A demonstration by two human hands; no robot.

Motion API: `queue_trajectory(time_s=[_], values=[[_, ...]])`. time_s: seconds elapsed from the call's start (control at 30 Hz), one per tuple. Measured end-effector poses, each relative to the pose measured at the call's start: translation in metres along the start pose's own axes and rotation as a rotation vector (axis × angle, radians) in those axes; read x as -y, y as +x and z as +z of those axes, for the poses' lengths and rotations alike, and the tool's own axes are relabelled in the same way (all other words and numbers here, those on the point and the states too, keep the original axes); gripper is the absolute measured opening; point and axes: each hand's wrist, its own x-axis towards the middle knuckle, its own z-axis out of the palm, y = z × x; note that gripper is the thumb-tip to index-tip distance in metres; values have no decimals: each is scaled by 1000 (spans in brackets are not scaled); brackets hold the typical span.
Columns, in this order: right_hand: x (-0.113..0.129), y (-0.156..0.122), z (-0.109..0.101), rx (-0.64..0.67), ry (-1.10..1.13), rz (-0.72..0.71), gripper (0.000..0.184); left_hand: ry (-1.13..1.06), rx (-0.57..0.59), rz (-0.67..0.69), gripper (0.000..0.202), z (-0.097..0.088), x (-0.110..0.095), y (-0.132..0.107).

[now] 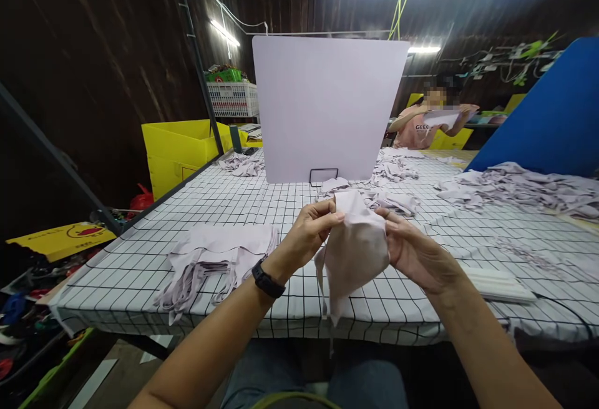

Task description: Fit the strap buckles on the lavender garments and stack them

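Observation:
A pale lilac-grey piece of fabric [358, 250] hangs between my two hands, over the near edge of the table. My left hand [316, 228] pinches its upper left side, thumb on the near face. At its right edge, my right hand [403, 243] grips it between thumb and fingers. A narrow strip dangles from the cloth's lower left. Left of my hands lies a stacked pile of similar fabric pieces [219, 243], with strips drooping toward me. More loose pieces [388, 200] are heaped just beyond my hands.
A white upright board [327, 109] on a wire stand rises behind my hands. A blue panel [547, 115] and a fabric heap [528, 187] are at right. A white flat device [496, 285] with a cable lies near my right forearm. Yellow bins [173, 153] flank the grid-patterned table [154, 225]. A co-worker [416, 131] sits opposite.

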Motion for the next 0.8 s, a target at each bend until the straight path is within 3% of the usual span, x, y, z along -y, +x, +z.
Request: queue_trajectory(time_s=[0.1, 0.27, 0.4, 0.53, 0.63, 0.8], values=[[-8, 2, -1, 19, -23, 136, 41, -40, -21, -3, 41, -1, 2, 1], [-20, 2, 7, -82, 39, 213, 48, -98, -3, -14, 37, -3, 7, 0], [-19, -1, 15, -172, 73, 110, 39, -91, 9, -9, 36, -4, 8, -2], [-14, -3, 15, -131, 28, -40, 25, -92, -26, -27, 31, -10, 11, -4], [-15, -2, 12, -105, 73, -35, 20, -119, -41, -56, 28, -14, 15, -4], [-21, 2, 8, -128, 124, -95, 40, -203, -46, -138, 26, -16, 18, -4]])
